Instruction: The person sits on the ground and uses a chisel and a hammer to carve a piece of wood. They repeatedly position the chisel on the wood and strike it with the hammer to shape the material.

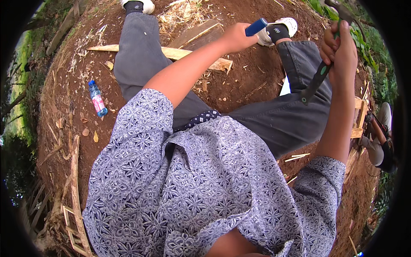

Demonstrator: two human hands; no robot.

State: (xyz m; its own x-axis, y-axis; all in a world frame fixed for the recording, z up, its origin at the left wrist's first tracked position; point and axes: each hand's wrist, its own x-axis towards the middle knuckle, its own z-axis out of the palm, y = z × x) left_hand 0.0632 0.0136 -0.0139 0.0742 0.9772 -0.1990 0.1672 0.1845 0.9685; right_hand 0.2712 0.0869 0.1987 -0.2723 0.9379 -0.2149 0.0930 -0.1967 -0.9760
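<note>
My left hand [240, 38], reaching forward over the dirt, is closed around a blue tool handle [256, 27]. The handle's rounded butt points up and right; the rest of the tool is hidden by the hand and forearm, so its kind does not show. Raised at the far right, my right hand [342, 53] grips a claw hammer [316, 82] with a dark handle and green accents. The hammer's metal head [341, 9] is at the top, above the fist. Below and left of my left hand lies a pale split piece of wood [180, 53].
Under my left forearm is a wider brown board [199, 36]. A clear bottle with a blue cap [97, 99] lies at left. Wood shavings [182, 17] litter the ground ahead. A small wooden frame [358, 118] stands at right, near another person's leg [379, 141].
</note>
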